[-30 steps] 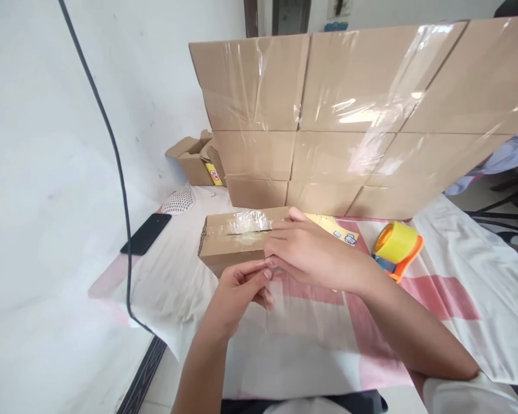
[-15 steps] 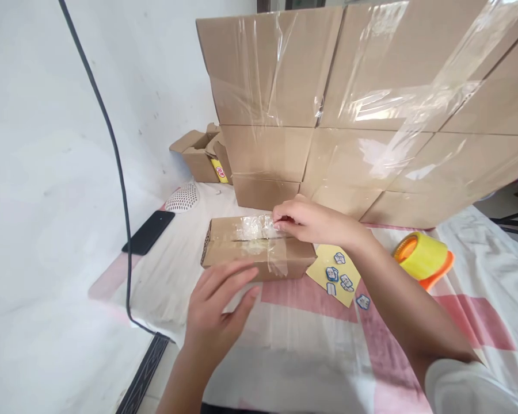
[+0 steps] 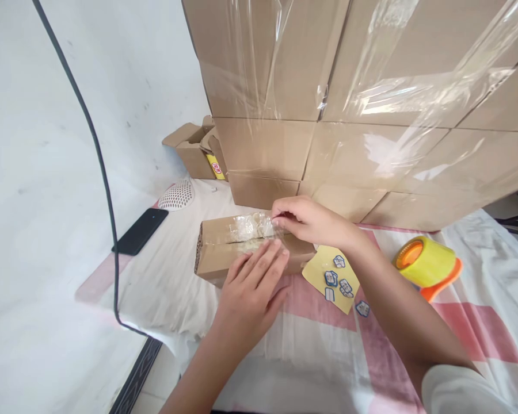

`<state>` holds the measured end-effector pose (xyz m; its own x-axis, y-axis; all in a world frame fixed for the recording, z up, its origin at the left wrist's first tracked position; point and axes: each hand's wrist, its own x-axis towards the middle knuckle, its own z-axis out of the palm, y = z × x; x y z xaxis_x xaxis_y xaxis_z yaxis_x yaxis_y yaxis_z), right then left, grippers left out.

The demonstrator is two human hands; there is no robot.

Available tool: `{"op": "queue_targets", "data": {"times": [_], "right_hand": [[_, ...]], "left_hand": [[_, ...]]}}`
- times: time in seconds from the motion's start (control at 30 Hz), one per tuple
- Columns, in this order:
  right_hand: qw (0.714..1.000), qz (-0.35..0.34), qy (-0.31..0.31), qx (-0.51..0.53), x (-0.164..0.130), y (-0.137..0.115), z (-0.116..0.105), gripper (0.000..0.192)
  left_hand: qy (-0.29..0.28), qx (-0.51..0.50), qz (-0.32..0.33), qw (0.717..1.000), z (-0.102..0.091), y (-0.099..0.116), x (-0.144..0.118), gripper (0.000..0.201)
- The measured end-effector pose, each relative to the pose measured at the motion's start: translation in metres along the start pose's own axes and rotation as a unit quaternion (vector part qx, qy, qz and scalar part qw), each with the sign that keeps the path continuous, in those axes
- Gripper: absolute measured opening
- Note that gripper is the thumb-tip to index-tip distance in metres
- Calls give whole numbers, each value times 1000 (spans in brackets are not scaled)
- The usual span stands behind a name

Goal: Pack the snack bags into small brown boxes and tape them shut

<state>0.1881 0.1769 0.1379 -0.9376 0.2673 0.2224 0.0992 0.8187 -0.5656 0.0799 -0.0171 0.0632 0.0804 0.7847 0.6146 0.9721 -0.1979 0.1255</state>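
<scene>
A small cardboard box lies on the cloth-covered table, with crumpled clear tape across its top seam. My left hand lies flat with spread fingers against the box's near side. My right hand reaches over the box's right end, and its fingertips pinch the end of the clear tape. A yellow sticker sheet with small blue and white stickers lies just right of the box, partly under my right forearm.
A wall of stacked cardboard boxes wrapped in clear film rises close behind. A yellow and orange tape dispenser sits at the right. A black phone, a white perforated object, an open small box and a hanging black cable are at the left.
My left hand has let go of the tape strip and moved forward onto the box's near side. My right hand moved up to the tape on top, uncovering the sticker sheet.
</scene>
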Motion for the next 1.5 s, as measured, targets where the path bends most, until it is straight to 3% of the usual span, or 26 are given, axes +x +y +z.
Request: {"op": "queue_targets", "data": {"times": [0.13, 0.33, 0.57, 0.73, 0.9, 1.0, 1.03, 1.17, 1.33, 1.5], "right_hand": [[997, -12, 22, 74, -5, -4, -6, 18], [994, -22, 30, 104, -5, -9, -6, 19], [997, 44, 39, -45, 3, 8, 8, 20], [987, 62, 50, -140, 7, 6, 19, 20], [981, 86, 45, -169, 8, 2, 22, 20], [977, 114, 44, -172, 8, 1, 22, 11], [976, 126, 53, -170, 8, 0, 23, 10], [969, 141, 113, -168, 7, -2, 25, 48], [955, 142, 226, -127, -10, 7, 11, 34], [929, 183, 310, -88, -70, 19, -12, 24]], "left_hand": [[5, 7, -23, 1000, 1, 1, 0, 50], [22, 20, -52, 998, 3, 4, -2, 61], [-4, 53, -51, 997, 8, 8, 4, 51], [-4, 68, -51, 996, 10, 12, 6, 47], [-16, 65, -69, 995, 10, 15, 9, 46], [-25, 65, -92, 993, 11, 17, 13, 43], [-28, 64, -98, 993, 11, 18, 14, 42], [-26, 51, -108, 993, 13, 19, 16, 39], [-34, 45, -113, 992, 14, 19, 14, 36], [-25, 88, -110, 990, 7, 4, 8, 31]]}}
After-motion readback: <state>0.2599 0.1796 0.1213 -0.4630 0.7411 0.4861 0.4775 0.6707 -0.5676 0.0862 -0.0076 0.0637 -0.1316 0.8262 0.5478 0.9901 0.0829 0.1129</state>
